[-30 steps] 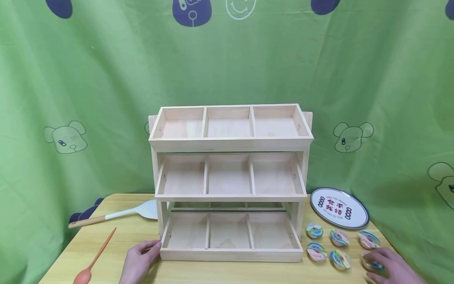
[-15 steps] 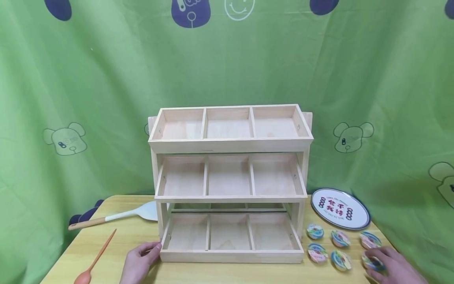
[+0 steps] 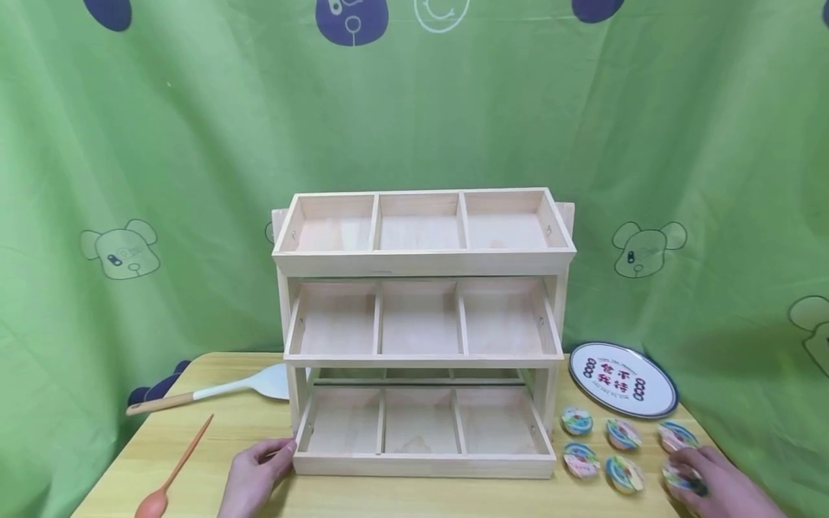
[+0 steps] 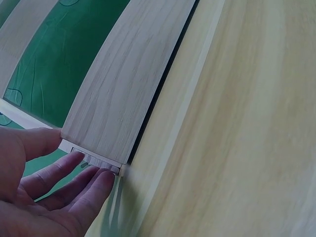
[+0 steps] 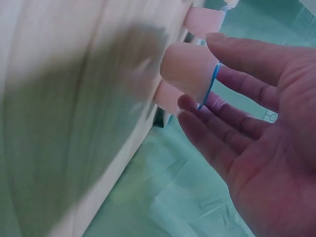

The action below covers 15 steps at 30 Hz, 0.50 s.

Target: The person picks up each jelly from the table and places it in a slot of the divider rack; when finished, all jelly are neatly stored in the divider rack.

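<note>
In the head view my left hand is at the lower left corner of a wooden three-tier rack. In the left wrist view its fingertips touch the end of the bottom tray, not wrapped round it. At the lower right of the table, my right hand pinches a jelly cup between thumb and fingers. The right wrist view shows its peach-coloured body and blue rim. Several similar cups with colourful lids, among them a jelly cup near the rack, stand to the left and behind.
An oval plate with red lettering lies behind the cups. A white turner with a wooden handle and an orange spoon lie left of the rack. A green curtain hangs behind the table.
My right hand's fingers have closed in on the front right cup, which has shifted slightly. The left hand stays against the rack. The head view has moved a little.
</note>
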### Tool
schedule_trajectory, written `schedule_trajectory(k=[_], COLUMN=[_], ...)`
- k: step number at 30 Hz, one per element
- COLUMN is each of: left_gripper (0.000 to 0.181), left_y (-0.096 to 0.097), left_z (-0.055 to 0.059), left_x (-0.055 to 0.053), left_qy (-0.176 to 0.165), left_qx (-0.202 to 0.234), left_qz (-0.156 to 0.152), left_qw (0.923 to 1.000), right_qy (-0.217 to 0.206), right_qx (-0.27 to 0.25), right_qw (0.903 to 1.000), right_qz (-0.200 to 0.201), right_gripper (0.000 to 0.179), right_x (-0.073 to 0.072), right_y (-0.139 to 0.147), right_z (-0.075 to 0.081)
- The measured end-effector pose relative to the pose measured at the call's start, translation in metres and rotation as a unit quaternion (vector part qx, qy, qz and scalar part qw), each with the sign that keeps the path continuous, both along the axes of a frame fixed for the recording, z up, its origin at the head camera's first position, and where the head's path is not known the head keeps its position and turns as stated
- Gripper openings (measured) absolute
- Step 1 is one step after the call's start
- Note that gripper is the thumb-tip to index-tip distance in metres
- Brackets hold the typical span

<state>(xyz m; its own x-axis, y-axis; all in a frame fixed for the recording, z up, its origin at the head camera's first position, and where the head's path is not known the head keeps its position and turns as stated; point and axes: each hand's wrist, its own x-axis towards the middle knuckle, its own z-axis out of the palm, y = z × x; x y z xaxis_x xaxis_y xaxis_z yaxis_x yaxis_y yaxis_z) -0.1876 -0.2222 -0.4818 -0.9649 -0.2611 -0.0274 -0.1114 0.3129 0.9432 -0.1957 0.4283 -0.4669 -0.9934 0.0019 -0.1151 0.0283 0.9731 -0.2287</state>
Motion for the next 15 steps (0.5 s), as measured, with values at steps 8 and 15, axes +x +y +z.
schedule_trajectory(k=[8, 15], left_gripper=[0.037, 0.037], left_y=[0.0, 0.0], left_z=[0.0, -0.001], left_x=[0.001, 0.0], left_qy=[-0.001, -0.001], left_qx=[0.001, 0.001], left_qz=[-0.003, -0.001], left_qw=[1.0, 1.0], right_qy=[-0.022, -0.004], right_qx=[-0.043, -0.029], right_qw=[0.9988, 0.9985], right_qz=[0.008, 0.046], right_gripper=[0.069, 0.058], right_x=[0.004, 0.01], right_y=[-0.006, -0.02], right_z=[0.007, 0.02])
